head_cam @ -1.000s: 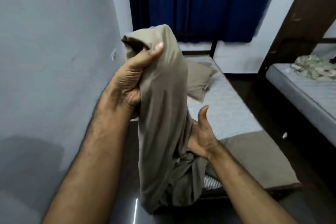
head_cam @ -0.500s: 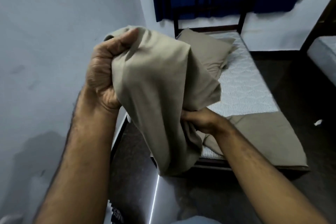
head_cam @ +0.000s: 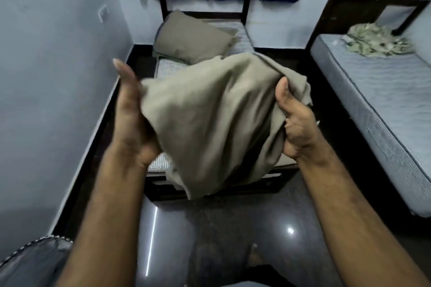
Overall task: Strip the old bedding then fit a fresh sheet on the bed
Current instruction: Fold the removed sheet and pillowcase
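Head view: my right hand (head_cam: 297, 123) gripped the sheet (head_cam: 210, 112) above the bed (head_cam: 163, 66). My left hand (head_cam: 130, 119), fingers straight, steadied it for gathering, I judged.

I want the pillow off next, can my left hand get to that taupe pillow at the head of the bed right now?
Probably not: the left hand is against the bunched taupe sheet, and the taupe pillow lies at the far end.

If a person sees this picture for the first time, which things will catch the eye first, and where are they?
First comes the bunched khaki cotton sheet in the middle, held up over the foot of the bed between the left hand and the right hand. Behind it, a khaki pillow lies at the head of the striped mattress. On the grey mattress at right sits a crumpled patterned cloth.
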Tool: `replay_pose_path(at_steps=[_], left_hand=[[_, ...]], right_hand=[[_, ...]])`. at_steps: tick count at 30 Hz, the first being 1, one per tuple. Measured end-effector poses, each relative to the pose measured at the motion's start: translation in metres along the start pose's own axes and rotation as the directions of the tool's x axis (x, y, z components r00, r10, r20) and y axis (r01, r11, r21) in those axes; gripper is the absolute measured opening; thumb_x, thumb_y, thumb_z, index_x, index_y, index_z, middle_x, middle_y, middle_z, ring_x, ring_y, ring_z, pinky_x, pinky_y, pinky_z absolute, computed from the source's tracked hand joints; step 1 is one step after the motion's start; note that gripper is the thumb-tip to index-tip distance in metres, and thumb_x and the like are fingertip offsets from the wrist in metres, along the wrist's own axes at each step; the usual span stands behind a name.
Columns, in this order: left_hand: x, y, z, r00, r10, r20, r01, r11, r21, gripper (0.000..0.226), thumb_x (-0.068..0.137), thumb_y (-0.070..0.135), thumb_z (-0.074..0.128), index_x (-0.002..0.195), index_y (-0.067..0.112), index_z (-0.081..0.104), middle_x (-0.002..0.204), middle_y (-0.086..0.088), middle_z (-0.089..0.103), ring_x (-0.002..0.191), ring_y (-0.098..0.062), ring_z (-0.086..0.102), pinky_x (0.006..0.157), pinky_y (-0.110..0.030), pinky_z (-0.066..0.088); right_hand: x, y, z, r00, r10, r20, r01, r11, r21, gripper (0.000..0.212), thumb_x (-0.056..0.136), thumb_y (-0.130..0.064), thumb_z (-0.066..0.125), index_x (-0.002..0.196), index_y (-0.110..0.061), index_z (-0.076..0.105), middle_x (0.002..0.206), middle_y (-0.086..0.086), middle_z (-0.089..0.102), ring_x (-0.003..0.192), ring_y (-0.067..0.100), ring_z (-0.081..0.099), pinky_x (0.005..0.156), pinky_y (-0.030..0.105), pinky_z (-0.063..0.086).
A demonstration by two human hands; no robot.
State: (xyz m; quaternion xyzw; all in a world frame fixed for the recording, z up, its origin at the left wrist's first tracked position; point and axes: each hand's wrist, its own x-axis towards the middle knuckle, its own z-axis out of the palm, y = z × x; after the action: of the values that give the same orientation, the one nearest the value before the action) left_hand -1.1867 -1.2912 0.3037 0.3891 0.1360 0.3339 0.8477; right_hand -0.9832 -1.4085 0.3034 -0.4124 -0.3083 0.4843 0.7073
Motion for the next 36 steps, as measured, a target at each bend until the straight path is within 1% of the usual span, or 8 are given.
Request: replay_pose_path(at_steps=[5,7,12,19,25,29,33,36], left_hand=[[-0.023,-0.077,0.058,0.995,-0.102,0.014,0.078,0.838,0.540,0.101,0.040,0.050,0.094,0.128,0.016,0.059,0.121,0.006,0.074,0.116,-0.007,0.067,0.093,-0.028,0.056],[-0.008,-0.107,0.088,0.998,0.004,-0.062,0.038,0.756,0.653,0.078,0.049,0.042,0.094,0.118,0.019,0.064,0.114,0.011,0.076,0.113,-0.007,0.068,0.098,-0.033,0.055],[0.048,-0.137,0.184,0.951,0.208,-0.227,-0.074,0.870,0.488,0.026,0.089,0.033,0.068,0.111,0.019,0.071,0.106,0.008,0.078,0.106,-0.008,0.071,0.094,-0.031,0.056],[0.103,-0.205,0.281,0.959,-0.186,0.216,0.009,0.777,0.630,0.037,0.084,0.028,0.076,0.119,0.022,0.065,0.112,0.012,0.076,0.107,-0.007,0.071,0.081,-0.020,0.056],[0.130,-0.292,0.363,0.875,-0.379,0.302,0.163,0.817,0.553,0.030,0.096,0.021,0.065,0.124,0.009,0.065,0.095,0.000,0.078,0.076,-0.009,0.073,0.055,-0.019,0.052],[0.122,-0.324,0.417,0.703,-0.541,0.461,0.285,0.809,0.515,0.037,0.102,0.028,0.056,0.136,0.013,0.060,0.123,-0.003,0.072,0.113,-0.017,0.069,0.099,-0.037,0.055],[0.087,-0.344,0.460,0.483,-0.694,0.534,0.575,0.711,0.404,0.041,0.099,0.030,0.054,0.133,0.008,0.063,0.116,-0.007,0.073,0.104,-0.017,0.070,0.097,-0.035,0.057],[0.084,-0.347,0.460,0.480,-0.699,0.530,0.652,0.688,0.318,0.041,0.103,0.040,0.050,0.098,0.016,0.082,0.103,-0.006,0.077,0.092,-0.017,0.074,0.091,-0.037,0.060]], right_hand=[[-0.012,-0.040,-0.049,0.994,-0.087,-0.072,0.086,0.996,-0.020,0.082,0.060,-0.061,0.085,0.124,-0.013,0.067,0.136,0.008,0.063,0.132,0.018,0.055,0.117,0.043,0.036],[-0.013,-0.060,-0.067,0.974,-0.163,-0.160,0.152,0.985,-0.079,0.084,0.056,-0.064,0.086,0.121,-0.014,0.068,0.134,0.005,0.065,0.129,0.014,0.057,0.116,0.041,0.039],[-0.024,-0.130,-0.144,0.876,-0.318,-0.362,0.270,0.946,-0.178,0.053,0.070,-0.053,0.075,0.108,-0.017,0.071,0.121,0.000,0.072,0.115,0.007,0.065,0.106,0.032,0.049],[-0.063,-0.213,-0.272,0.809,-0.389,-0.441,0.364,0.920,-0.144,0.062,0.091,-0.044,0.068,0.133,0.001,0.057,0.129,0.019,0.066,0.123,0.030,0.062,0.107,0.051,0.048],[-0.147,-0.278,-0.330,0.712,-0.454,-0.535,0.434,0.884,-0.173,0.049,0.104,-0.034,0.051,0.130,0.007,0.056,0.123,0.021,0.068,0.118,0.030,0.065,0.100,0.044,0.053],[-0.219,-0.308,-0.346,0.558,-0.572,-0.602,0.574,0.789,-0.218,0.050,0.103,-0.032,0.049,0.133,0.009,0.050,0.124,0.026,0.063,0.118,0.035,0.062,0.096,0.045,0.054],[-0.264,-0.320,-0.341,0.303,-0.672,-0.675,0.644,0.667,-0.375,0.027,0.097,-0.022,0.061,0.110,0.002,0.064,0.111,0.023,0.067,0.103,0.032,0.067,0.093,0.042,0.054],[-0.275,-0.308,-0.331,0.306,-0.659,-0.687,0.618,0.687,-0.384,0.010,0.096,-0.014,0.060,0.090,-0.007,0.062,0.085,0.012,0.068,0.082,0.024,0.066,0.085,0.036,0.056]])
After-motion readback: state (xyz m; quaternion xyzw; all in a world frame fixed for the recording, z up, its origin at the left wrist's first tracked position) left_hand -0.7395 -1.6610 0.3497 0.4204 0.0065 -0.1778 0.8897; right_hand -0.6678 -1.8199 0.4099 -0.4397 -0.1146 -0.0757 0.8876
